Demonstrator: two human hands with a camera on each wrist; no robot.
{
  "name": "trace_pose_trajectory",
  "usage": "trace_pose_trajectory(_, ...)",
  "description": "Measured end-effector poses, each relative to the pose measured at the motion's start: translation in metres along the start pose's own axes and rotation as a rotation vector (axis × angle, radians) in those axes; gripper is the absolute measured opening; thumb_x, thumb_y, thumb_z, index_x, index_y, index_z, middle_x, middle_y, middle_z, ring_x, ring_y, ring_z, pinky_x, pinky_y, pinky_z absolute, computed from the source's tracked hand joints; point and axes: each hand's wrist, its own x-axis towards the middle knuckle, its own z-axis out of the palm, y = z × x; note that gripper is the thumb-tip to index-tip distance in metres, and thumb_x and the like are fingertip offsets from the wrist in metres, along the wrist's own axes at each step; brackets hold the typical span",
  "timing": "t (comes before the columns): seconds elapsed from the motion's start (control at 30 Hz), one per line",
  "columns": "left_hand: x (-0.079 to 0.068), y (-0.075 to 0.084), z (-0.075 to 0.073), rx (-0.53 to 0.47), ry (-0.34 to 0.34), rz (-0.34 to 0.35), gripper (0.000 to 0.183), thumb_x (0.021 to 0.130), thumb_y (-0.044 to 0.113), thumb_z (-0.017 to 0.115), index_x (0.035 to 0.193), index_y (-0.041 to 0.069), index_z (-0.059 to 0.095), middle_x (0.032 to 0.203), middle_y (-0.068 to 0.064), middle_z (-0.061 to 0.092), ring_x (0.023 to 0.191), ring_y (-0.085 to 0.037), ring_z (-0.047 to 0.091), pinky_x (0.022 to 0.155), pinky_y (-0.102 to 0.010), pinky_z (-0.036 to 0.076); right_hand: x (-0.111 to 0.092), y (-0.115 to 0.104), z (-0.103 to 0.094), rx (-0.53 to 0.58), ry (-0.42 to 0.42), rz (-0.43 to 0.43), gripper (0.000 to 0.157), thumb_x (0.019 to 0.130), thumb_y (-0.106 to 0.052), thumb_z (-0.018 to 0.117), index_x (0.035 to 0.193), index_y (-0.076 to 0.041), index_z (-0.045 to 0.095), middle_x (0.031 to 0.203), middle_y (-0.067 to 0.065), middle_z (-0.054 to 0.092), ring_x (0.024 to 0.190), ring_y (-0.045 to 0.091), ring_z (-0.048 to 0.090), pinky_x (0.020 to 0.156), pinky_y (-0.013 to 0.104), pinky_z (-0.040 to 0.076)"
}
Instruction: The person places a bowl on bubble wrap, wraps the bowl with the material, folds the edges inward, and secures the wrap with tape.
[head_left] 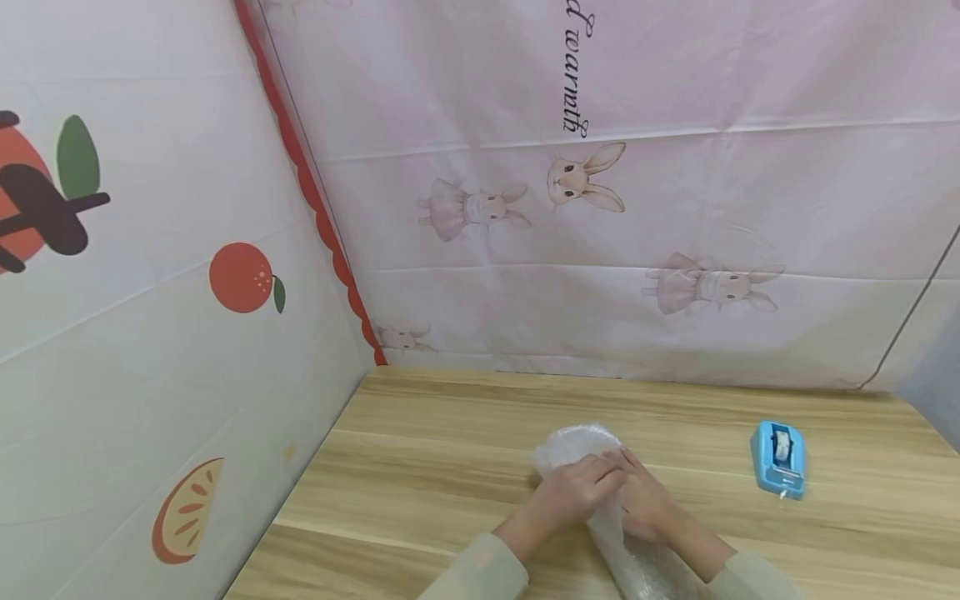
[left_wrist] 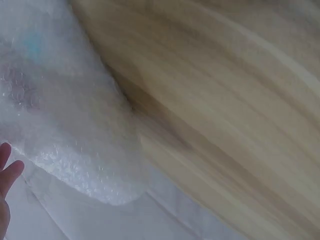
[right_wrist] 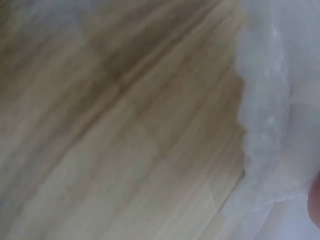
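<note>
A piece of clear bubble wrap (head_left: 573, 442) is bunched between the two hands above the wooden table, and its lower part trails toward the front edge of the view. My left hand (head_left: 576, 493) grips the wrap from the left with curled fingers. Against it, my right hand (head_left: 643, 498) holds the wrap from the right; its fingertips are partly hidden behind the left hand. The left wrist view shows the bubbly sheet (left_wrist: 85, 115) up close, with fingers (left_wrist: 11, 175) at its edge. In the right wrist view the sheet's ragged edge (right_wrist: 265, 125) hangs beside a fingertip (right_wrist: 315, 202).
A blue tape dispenser (head_left: 778, 460) with a roll of clear tape stands on the wooden table (head_left: 420, 450), to the right of the hands. Behind the table hangs a pale curtain (head_left: 510, 317) with rabbit prints; a fruit-patterned sheet (head_left: 300, 358) covers the left side.
</note>
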Motion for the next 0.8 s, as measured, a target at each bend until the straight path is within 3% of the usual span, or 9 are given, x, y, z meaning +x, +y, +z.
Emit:
trace_pose_trajectory(0.13,-0.002,0.007,0.003,-0.070,-0.030,-0.094,0.019,0.085,0.005,0.054,0.096,0.014,0.067,0.098,0.005,0.067,0.090,-0.005,0.064,0.082,-0.008,0.047,-0.001,-0.001,-0.001,-0.009,-0.026,0.004,0.040,0.077,-0.023,0.058,0.111,-0.001,0.064,0.113,0.011,0.066,0.109,0.034,0.057,0.112,0.018,-0.015)
trace_pose_trajectory(0.33,-0.001,0.001,0.014,-0.251,-0.048,-0.355,0.015,0.080,0.003,0.064,0.094,0.010,0.065,0.095,0.001,0.068,0.091,-0.008,0.065,0.082,-0.011,0.048,0.001,0.000,-0.002,-0.084,0.014,-0.067,0.041,0.080,-0.030,0.056,0.111,-0.006,0.065,0.112,0.006,0.067,0.108,0.029,0.059,0.113,0.021,-0.014)
trace_pose_trajectory(0.53,0.002,-0.007,0.024,-0.395,-0.127,-0.577,0.008,0.088,0.008,0.059,0.092,0.008,0.067,0.089,-0.001,0.069,0.085,-0.010,0.067,0.078,-0.012,0.050,0.003,-0.001,-0.002,-0.033,0.008,-0.038,0.039,0.082,-0.024,0.055,0.114,-0.002,0.062,0.114,0.011,0.066,0.110,0.033,0.058,0.114,0.020,-0.011)
trace_pose_trajectory(0.63,0.000,-0.005,0.029,-0.418,-0.169,-0.681,0.012,0.091,0.011,0.057,0.092,0.007,0.068,0.088,-0.002,0.070,0.084,-0.012,0.067,0.077,-0.014,0.051,0.004,0.001,-0.001,-0.034,0.062,-0.083,0.038,0.078,-0.022,0.057,0.109,-0.002,0.064,0.110,0.012,0.067,0.104,0.034,0.061,0.114,0.020,-0.011)
trace_pose_trajectory(0.7,-0.001,-0.003,0.033,-0.422,-0.179,-0.735,0.012,0.091,0.012,0.057,0.091,0.007,0.068,0.088,-0.002,0.070,0.085,-0.013,0.067,0.078,-0.016,0.051,0.005,0.003,-0.002,0.016,0.086,-0.088,0.037,0.078,-0.022,0.058,0.109,-0.002,0.064,0.109,0.013,0.067,0.101,0.034,0.062,0.114,0.018,-0.010)
trace_pose_trajectory(0.8,-0.005,0.000,0.037,-0.446,-0.180,-0.817,0.012,0.090,0.011,0.057,0.090,0.007,0.068,0.090,-0.003,0.071,0.088,-0.015,0.067,0.080,-0.019,0.051,0.006,0.004,-0.002,0.209,0.107,-0.030,0.033,0.079,-0.016,0.060,0.109,-0.001,0.064,0.110,0.015,0.066,0.102,0.034,0.060,0.111,0.012,-0.006)
